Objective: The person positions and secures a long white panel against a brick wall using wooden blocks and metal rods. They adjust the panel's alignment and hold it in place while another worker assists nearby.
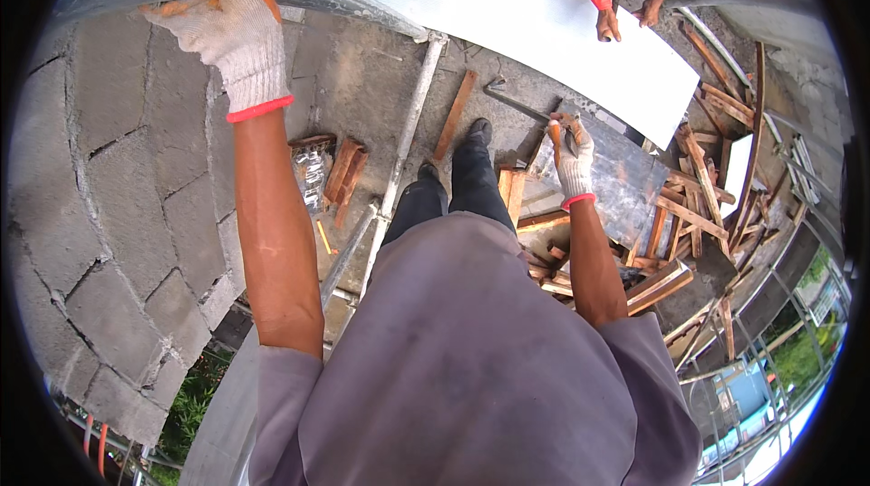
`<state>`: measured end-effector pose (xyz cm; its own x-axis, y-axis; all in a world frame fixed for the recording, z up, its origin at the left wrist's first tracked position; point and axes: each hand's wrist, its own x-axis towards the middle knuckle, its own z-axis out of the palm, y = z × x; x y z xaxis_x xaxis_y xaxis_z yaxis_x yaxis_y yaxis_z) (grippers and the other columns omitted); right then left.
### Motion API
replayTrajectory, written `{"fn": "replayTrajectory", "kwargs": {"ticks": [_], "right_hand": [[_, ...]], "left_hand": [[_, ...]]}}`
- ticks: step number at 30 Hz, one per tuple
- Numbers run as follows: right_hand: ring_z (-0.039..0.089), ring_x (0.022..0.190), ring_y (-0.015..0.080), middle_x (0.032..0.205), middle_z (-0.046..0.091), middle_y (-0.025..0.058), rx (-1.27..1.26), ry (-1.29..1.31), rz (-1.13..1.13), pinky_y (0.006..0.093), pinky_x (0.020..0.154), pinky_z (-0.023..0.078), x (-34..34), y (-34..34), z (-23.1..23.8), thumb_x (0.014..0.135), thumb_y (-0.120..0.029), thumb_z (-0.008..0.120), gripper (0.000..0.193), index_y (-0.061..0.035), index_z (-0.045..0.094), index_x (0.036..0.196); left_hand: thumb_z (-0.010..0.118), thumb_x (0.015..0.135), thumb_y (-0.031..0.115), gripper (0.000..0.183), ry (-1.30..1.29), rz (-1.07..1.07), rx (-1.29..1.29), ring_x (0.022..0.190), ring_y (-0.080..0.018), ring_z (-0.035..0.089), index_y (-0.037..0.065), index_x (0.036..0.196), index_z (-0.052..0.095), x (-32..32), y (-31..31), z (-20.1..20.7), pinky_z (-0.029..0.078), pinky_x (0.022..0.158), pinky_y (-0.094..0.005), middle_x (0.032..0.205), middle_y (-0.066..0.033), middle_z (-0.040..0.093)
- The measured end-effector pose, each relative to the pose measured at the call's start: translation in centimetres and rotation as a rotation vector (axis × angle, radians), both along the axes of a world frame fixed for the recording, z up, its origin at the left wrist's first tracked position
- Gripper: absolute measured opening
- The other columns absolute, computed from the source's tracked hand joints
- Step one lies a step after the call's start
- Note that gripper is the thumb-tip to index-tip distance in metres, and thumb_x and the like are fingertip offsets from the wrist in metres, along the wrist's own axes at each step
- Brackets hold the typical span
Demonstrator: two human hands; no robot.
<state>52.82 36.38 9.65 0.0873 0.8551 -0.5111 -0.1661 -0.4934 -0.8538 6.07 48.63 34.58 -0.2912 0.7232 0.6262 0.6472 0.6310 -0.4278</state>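
My left hand, in a white knit glove with orange coating and a red cuff, is raised at the upper left. It grips a thick grey metal pipe; some fingers are hidden by the glove's back. My right hand, gloved alike, is closed around a dark crowbar held low beside my right leg. The bar's hooked end points left, over the concrete floor. Below that hand lies a grey, stained sheet panel. A large white panel lies just beyond it.
A concrete block wall runs along my left. A slanted metal scaffold pipe stands by my legs. Scrap timber is heaped at the right. A wooden strip lies by my feet. Another person's hand is over the white panel.
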Motion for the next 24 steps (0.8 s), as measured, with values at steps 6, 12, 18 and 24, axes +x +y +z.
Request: {"fn": "replayTrajectory", "kwargs": {"ticks": [6, 12, 18, 24], "right_hand": [[0.052, 0.079, 0.0074, 0.090, 0.063, -0.0025, 0.095, -0.139, 0.124, 0.0221, 0.072, 0.043, 1.0, -1.2, -0.2, 0.090, -0.012, 0.069, 0.015, -0.0063, 0.067, 0.104], [0.062, 0.081, 0.0197, 0.093, 0.064, 0.0108, -0.112, 0.388, -0.256, 0.0316, 0.075, 0.055, 1.6, -2.3, -1.6, 0.085, -0.002, 0.067, 0.013, 0.0031, 0.063, 0.097], [0.053, 0.083, 0.0069, 0.095, 0.062, -0.0001, -0.103, 0.186, -0.116, 0.0216, 0.076, 0.045, 0.6, -4.1, -1.7, 0.085, 0.004, 0.069, 0.021, -0.0047, 0.065, 0.104], [0.049, 0.079, 0.0060, 0.088, 0.057, -0.0021, 0.039, -0.013, -0.075, 0.0200, 0.072, 0.043, -1.1, -4.6, -0.7, 0.083, 0.007, 0.067, 0.020, -0.0028, 0.064, 0.100]], "left_hand": [[0.067, 0.080, 0.043, 0.073, -0.195, -0.133, 0.136, 0.094, -0.0349, 0.062, 0.007, 0.136, 0.037, -0.3, 0.1, -1.1, 0.052, 0.075, -0.0441, 0.119, -0.0177, 0.058], [0.080, 0.065, 0.055, 0.121, -0.888, -0.394, 0.627, 0.115, -0.0372, 0.054, -0.004, 0.145, 0.013, 2.0, 0.2, 0.5, 0.048, 0.097, -0.0402, 0.131, -0.0299, 0.045], [0.082, 0.067, 0.051, 0.121, -1.201, -0.426, 0.835, 0.122, -0.0360, 0.048, 0.002, 0.148, 0.007, 4.3, 0.3, 1.8, 0.044, 0.102, -0.0464, 0.137, -0.0282, 0.036], [0.081, 0.071, 0.047, 0.112, -1.296, -0.583, 0.873, 0.120, -0.0352, 0.048, 0.009, 0.148, 0.009, 4.6, 0.4, 2.3, 0.048, 0.097, -0.0476, 0.137, -0.0252, 0.037]]}}
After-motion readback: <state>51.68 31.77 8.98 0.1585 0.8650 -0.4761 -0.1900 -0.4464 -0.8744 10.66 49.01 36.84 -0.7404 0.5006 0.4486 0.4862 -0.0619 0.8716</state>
